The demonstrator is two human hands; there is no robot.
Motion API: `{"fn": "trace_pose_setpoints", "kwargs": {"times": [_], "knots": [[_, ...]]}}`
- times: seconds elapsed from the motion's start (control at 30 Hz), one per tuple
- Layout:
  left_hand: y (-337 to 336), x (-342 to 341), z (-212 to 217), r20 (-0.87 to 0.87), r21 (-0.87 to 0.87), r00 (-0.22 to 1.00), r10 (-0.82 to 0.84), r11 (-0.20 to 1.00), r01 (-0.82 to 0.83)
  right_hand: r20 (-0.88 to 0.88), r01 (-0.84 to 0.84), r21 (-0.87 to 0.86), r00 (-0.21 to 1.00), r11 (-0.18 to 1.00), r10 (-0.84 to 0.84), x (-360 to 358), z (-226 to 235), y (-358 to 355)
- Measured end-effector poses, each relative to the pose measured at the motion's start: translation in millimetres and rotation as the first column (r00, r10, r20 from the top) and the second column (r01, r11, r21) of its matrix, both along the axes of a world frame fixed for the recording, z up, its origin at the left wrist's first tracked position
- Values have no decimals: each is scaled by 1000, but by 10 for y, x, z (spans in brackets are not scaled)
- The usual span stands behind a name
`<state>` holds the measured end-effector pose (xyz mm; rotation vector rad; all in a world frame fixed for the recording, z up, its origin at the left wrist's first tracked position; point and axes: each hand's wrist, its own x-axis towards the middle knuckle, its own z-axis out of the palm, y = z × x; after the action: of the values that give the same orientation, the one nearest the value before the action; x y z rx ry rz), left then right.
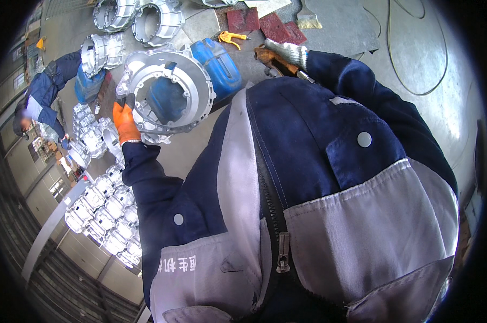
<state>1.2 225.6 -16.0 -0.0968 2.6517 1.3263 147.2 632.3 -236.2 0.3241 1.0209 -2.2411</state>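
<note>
A large silver cast-metal housing (199, 89), ring-shaped with a flanged, bolt-holed rim, stands in front of me, left of centre. My left hand (126, 123), in an orange glove with dark fingertips, is closed on the housing's left edge. Blue plastic shows through the round opening. Over on the right, my right hand (289, 53), in a white knit glove, is wrapped round a brown-orange handheld power tool (278, 58) with a metal shank. That tool is apart from the housing, close to my jacket. Some of the right fingers are hidden.
Beside the housing lies a blue plastic drum (217, 67), with a yellow air blow gun (231, 37) beyond it. Dark red sheets (275, 26) and a paintbrush (309, 19) lie farther off. More housings (157, 24) stand left. A co-worker (44, 99) bends at far left. A hose (442, 64) curves across the right floor.
</note>
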Motion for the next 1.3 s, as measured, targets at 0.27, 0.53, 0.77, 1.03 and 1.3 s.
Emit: {"fn": "trace_pose_setpoints", "kwargs": {"times": [0.27, 0.53, 0.77, 1.03, 1.3], "knots": [[-46, -30, -30, -10, -29, 1000, -10, 1000, 9, -91, -60, 58, 994, 997, 65, -4, -192, 32], [-5, -12, 8, 3, 37, 1000, -8, 999, 8, 13, -71, 26, 997, 997, 71, -18, -171, 14], [-107, -42, -36, 8, -17, 1000, 5, 1000, -5, -9, -92, 148, 995, 985, 95, -66, -174, 15], [-138, -84, -42, 13, -17, 1000, -3, 1000, 3, -106, -89, 215, 988, 973, 113, -82, -241, 43], [-102, -16, -11, -37, -105, 999, 17, 994, -21, 15, -70, 187, 998, 980, 68, -109, 131, 40]]}}
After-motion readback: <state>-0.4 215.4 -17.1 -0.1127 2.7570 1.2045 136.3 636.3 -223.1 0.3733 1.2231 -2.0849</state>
